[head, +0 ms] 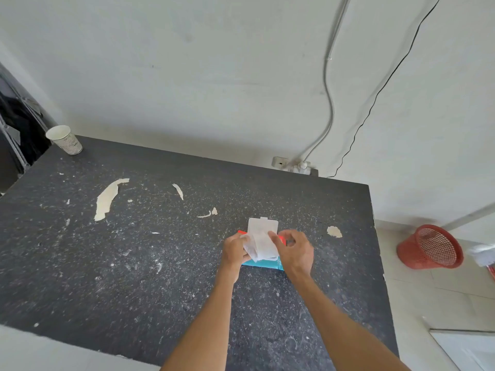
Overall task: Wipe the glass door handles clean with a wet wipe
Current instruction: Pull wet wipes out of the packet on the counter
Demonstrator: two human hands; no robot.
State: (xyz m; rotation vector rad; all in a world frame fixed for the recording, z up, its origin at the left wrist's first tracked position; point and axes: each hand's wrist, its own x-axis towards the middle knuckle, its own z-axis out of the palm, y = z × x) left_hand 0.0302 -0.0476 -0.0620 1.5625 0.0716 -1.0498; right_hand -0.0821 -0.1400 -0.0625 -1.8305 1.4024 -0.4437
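A blue and red pack of wet wipes (263,264) lies on the dark speckled counter (134,263), its white flip lid (263,224) standing open. A white wet wipe (261,246) rises out of the pack. My left hand (233,252) pinches the wipe's left edge. My right hand (294,251) pinches its right edge with thumb and forefinger. Both hands hover over the pack and hide most of it. No glass door handle is in view.
A paper cup (65,139) stands at the counter's far left corner. Flakes of peeled paint (107,198) are scattered over the top. A wall socket (300,167) with cables sits behind the counter. A red mesh basket (431,247) lies tipped on the tiled floor at right.
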